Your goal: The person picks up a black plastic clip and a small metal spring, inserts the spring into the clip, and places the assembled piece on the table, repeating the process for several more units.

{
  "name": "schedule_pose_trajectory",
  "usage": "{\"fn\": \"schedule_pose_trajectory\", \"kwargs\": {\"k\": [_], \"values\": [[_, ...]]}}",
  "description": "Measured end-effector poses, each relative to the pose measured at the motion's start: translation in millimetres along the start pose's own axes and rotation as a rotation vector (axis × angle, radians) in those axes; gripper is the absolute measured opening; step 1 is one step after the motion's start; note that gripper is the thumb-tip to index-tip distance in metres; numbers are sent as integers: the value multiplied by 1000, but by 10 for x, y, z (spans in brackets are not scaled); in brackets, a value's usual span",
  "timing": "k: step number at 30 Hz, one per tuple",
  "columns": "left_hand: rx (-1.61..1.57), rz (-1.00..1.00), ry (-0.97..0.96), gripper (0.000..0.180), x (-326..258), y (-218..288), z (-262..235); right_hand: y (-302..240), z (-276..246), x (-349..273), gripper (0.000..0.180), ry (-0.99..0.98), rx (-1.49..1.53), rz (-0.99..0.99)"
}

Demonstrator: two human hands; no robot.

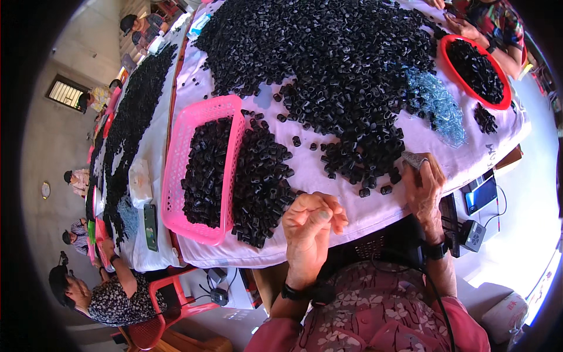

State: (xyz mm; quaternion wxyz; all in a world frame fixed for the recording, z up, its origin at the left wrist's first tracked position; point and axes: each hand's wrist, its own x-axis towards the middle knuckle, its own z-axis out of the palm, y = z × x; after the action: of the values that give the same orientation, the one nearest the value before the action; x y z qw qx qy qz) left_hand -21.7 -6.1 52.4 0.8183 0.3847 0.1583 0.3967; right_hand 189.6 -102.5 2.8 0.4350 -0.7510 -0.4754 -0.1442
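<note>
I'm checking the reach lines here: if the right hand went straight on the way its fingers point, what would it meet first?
Most likely the loose small black plastic caps lying at the near edge of the big pile on the pale cloth-covered table. The right hand points up and slightly left; depth is unclear, so it may pass above them.

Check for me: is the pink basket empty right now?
No. The pink basket holds a heap of small black caps, with more piled on the cloth just beside its right wall.

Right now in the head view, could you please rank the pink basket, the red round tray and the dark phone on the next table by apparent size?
1. pink basket, largest.
2. red round tray, though it lies farther from the camera, so the gap is unsure.
3. dark phone, clearly smallest.
</note>
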Motion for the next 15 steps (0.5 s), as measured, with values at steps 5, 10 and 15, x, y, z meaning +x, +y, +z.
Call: {"fn": "schedule_pose_trajectory", "kwargs": {"k": [5,10,15], "values": [[-38,-91,130,14,9,-23,-2,13,-11,-7,15,1,13,-8],[-60,-108,114,14,3,-32,-30,2,-11,-5,15,9,39,-7],[-63,-118,66,14,-32,-9,-27,22,-13,-1,15,18,30,-29]]}}
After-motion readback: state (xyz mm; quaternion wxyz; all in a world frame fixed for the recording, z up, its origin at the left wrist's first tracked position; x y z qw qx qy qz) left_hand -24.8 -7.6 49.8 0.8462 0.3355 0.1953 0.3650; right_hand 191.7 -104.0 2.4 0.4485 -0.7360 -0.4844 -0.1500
